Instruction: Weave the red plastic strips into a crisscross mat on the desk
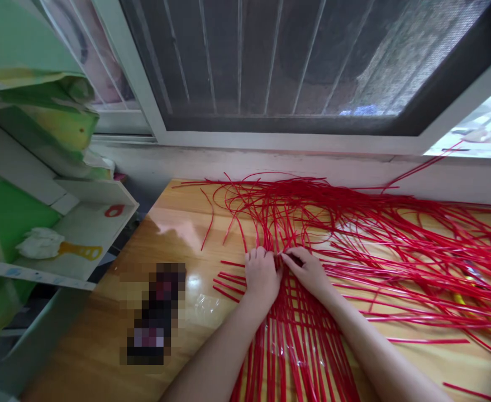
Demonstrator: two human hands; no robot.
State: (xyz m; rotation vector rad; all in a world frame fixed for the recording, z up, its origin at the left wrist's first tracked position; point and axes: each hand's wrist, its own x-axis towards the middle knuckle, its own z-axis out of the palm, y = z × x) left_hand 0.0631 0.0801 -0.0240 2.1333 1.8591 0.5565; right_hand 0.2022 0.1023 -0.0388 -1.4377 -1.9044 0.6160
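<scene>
Red plastic strips cross one another in an open woven grid on the wooden table. My left hand lies over the grid's far left part, its fingers curled onto the strips. Close beside it, my right hand pinches at a red strip with thumb and forefinger. The fingertips of both hands nearly meet there. What lies under my left fingers is partly hidden. Short strip ends stick out to the left of my left hand, while long strips run out to the right.
A tangled heap of loose red strips covers the table's far side and right. A blurred-out dark object and clear tape lie on the wooden table. A shelf stands left, and a window rises behind.
</scene>
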